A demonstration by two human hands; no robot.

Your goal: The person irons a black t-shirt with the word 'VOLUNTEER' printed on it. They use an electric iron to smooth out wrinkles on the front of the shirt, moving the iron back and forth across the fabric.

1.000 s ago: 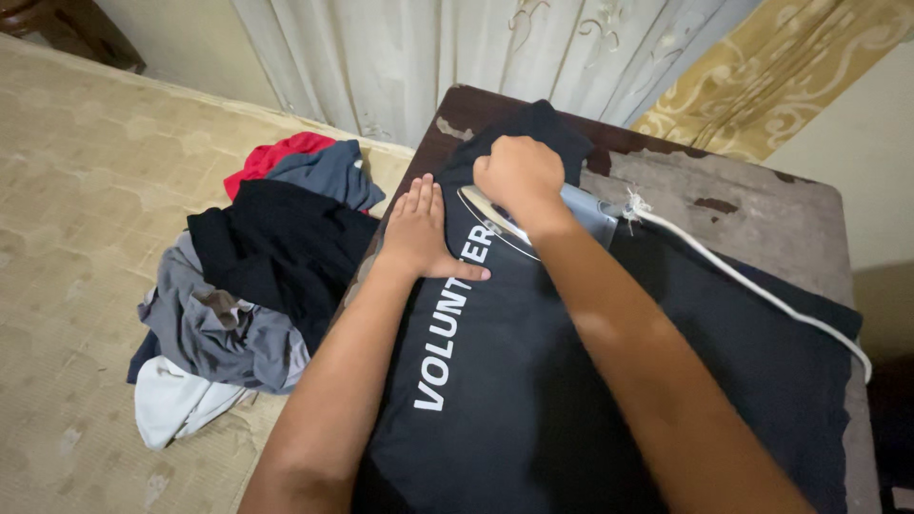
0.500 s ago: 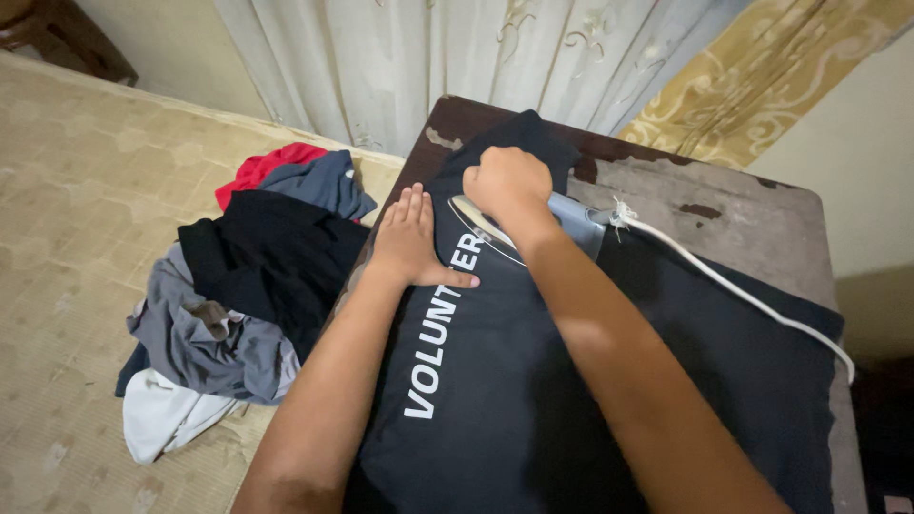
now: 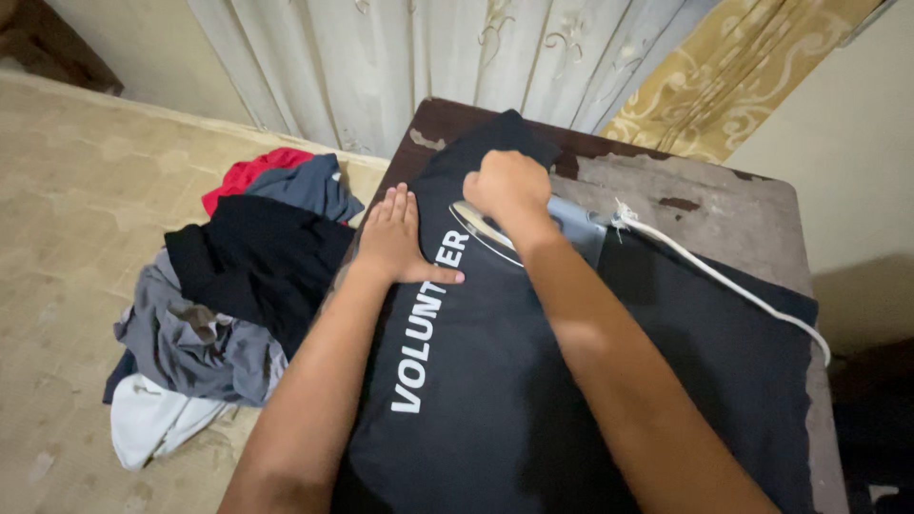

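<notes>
Iron nudged along worn wooden table

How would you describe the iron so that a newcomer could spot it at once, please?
On the worn table lies a black garment. The iron sits on its far end under the right hand; nothing else there is pale blue-grey or trails a white cord.

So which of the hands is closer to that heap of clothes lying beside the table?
Left. The left hand lies flat on the dark shirt at the table edge beside the heap of clothes; the right hand grips the iron farther away.
</notes>
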